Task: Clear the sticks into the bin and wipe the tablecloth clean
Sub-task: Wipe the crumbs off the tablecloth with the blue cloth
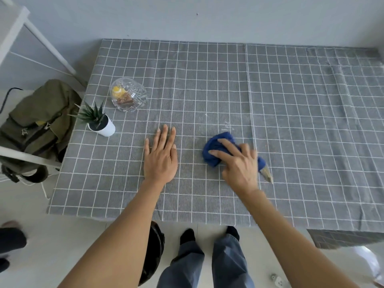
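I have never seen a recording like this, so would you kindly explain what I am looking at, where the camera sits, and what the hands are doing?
There is no machine here: a person works with two bare hands. The one picture comes from a wide-angle camera worn on the head, looking forward and down, which is why you see the forearms, the legs and the floor below.

The table is covered by a grey checked tablecloth. The left hand lies flat on it, fingers straight, holding nothing. The right hand has a blue cloth in its grip and presses it to the tablecloth; the blur suggests wiping.

Towards the far left stand a glass bowl with something yellow and brown inside and a small plant in a white pot. A green backpack sits beside the table. I see no sticks on the tablecloth.
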Demonstrator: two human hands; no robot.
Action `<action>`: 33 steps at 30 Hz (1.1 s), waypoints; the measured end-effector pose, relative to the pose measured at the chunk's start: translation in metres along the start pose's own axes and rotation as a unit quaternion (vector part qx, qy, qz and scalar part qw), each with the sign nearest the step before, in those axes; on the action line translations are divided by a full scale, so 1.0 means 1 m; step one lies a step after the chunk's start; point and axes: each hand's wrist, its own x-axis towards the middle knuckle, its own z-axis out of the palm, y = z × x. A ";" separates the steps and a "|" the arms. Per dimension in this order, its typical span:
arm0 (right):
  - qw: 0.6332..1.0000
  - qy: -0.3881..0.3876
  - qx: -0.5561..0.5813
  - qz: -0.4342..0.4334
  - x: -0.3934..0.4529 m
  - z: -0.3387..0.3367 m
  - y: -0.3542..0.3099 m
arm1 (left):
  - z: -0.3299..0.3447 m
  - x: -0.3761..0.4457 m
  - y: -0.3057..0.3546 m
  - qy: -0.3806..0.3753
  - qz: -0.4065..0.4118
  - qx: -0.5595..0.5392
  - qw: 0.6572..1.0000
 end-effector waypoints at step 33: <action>0.997 0.009 0.005 0.079 -0.008 0.017 -0.006 | -0.002 -0.019 0.010 -0.046 0.057 -0.030 0.997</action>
